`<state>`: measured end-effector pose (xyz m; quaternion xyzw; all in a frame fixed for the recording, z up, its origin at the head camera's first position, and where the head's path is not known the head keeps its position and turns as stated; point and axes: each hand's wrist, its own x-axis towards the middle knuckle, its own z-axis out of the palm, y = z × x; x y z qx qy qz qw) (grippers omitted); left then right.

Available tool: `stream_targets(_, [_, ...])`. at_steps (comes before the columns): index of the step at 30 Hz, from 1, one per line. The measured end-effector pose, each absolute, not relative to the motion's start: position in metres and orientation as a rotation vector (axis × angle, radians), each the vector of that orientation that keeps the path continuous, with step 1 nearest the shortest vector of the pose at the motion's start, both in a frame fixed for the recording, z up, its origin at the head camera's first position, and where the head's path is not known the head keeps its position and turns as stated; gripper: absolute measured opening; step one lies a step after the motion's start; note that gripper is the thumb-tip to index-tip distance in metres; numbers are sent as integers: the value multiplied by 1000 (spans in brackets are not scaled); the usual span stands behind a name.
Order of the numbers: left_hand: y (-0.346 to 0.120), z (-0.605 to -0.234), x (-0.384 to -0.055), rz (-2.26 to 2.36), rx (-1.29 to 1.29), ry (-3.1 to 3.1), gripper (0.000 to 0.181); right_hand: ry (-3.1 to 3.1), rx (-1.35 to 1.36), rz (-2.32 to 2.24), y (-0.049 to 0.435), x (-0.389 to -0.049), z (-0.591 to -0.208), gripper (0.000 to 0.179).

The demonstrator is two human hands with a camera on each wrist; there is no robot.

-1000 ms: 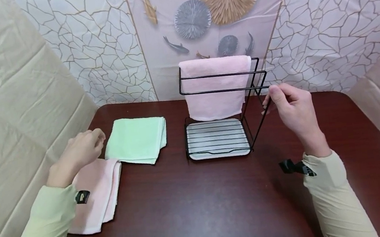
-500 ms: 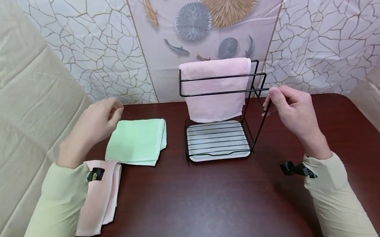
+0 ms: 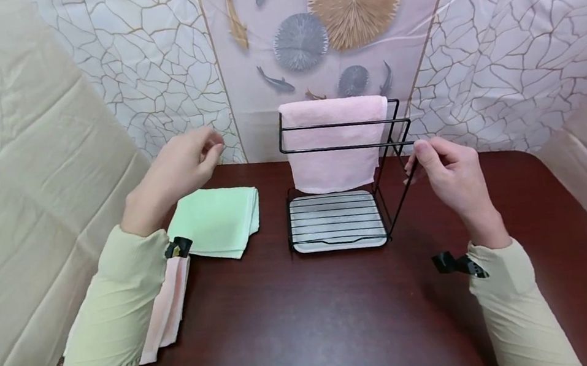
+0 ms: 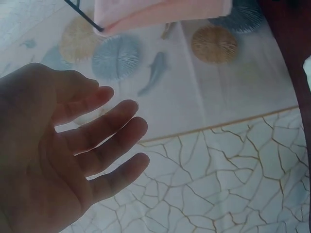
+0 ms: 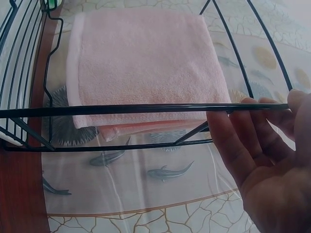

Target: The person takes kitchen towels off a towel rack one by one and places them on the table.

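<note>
A black wire towel rack point(image 3: 347, 148) stands toward the back of the table, with a pink towel point(image 3: 339, 171) draped over its rear bar. My right hand point(image 3: 451, 177) grips the rack's front right upright near the top corner; in the right wrist view its fingers point(image 5: 233, 141) lie behind the bar and the thumb is in front. Raised above the table at the left, my left hand point(image 3: 179, 164) holds nothing, its fingers loosely bent in the left wrist view. Below it lies a folded green towel point(image 3: 217, 221). Another folded pink towel point(image 3: 168, 311) is partly hidden under the left sleeve.
A white tray point(image 3: 340, 245) sits in the base of the rack, under its wires. Behind the dark wooden table point(image 3: 301, 324) hangs a patterned cloth backdrop point(image 3: 155, 59). A beige padded cloth wall point(image 3: 5, 153) borders the left side.
My left hand has risen and moved right and away, from beside the pink towel to above the far side of the green towel. The right hand keeps its grip on the rack.
</note>
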<state>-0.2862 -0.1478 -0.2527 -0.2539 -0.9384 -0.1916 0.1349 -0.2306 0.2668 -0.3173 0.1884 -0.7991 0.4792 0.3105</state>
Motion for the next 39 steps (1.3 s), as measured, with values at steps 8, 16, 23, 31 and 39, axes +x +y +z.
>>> stream_targets(8, [-123,-238,-290,-631,-798,-2673,23,-2108,498,1291,268,-230,-318,29])
stream_targets(16, [-98,-232,-298,-801,-827,-2614,32,-2126,485,1269,266,-232,-319,29])
stream_targets(23, [-62,-220,-309,-847,-890,-2594,35,-2102,495,1280,268,-231,-319,29])
stream_targets(31, [-38,-217,-317,-781,-913,-2616,33,-2106,513,1274,264,-231,-318,30])
stream_targets(39, [-14,-213,-321,-716,-970,-2582,27,-2101,505,1248,266,-231,-319,30])
